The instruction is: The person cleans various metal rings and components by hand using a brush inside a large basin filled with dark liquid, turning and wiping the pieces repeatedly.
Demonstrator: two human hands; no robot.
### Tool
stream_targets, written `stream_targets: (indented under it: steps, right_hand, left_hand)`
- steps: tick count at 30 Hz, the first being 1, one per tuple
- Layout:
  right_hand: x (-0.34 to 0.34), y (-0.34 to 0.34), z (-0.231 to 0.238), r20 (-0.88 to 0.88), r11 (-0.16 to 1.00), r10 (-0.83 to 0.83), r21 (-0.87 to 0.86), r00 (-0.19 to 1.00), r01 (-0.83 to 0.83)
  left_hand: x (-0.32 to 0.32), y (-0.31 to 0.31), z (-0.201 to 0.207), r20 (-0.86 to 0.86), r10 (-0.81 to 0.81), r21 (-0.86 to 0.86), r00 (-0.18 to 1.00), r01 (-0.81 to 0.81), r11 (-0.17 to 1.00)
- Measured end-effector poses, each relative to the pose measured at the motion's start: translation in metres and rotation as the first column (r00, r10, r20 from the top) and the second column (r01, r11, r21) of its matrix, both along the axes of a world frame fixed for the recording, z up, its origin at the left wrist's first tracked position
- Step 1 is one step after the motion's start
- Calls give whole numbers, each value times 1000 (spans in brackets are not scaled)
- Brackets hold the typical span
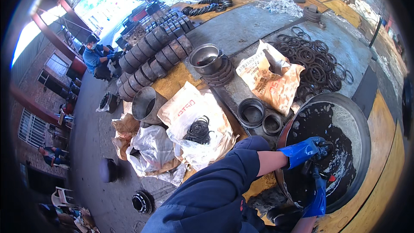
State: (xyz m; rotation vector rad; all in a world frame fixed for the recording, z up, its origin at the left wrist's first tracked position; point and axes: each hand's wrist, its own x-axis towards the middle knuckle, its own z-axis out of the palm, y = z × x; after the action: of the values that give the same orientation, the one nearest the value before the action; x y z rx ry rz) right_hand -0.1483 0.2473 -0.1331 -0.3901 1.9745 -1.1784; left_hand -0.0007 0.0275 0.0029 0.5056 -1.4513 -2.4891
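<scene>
Both hands, in blue rubber gloves, are inside a large round metal tub of dark liquid with pale foam. My left hand is closed around a small dark round part, whose exact kind is hard to make out. Just below it, my right hand is bent close to the left one. A small red piece shows beside its fingers, and whatever those fingers hold is hidden.
Left of the tub stand black rings and a torn paper sack. Beyond lies a heap of dark rings. An open sack holds thin black rings. A metal pot sits on stacked rings. A person crouches by stacked cylinders.
</scene>
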Motion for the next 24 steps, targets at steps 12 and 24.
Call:
stream_targets:
  steps: [12, 24]
  right_hand:
    - [61, 19, 112, -48, 974, -192, -136, 980, 184]
    - [50, -13, 119, -47, 980, -139, 137, 989, 144]
  left_hand:
    - [-6, -3, -58, 228, -351, -931, 908, 309, 195]
    - [-8, 1, -16, 275, -20, -958, 961, 273, -85]
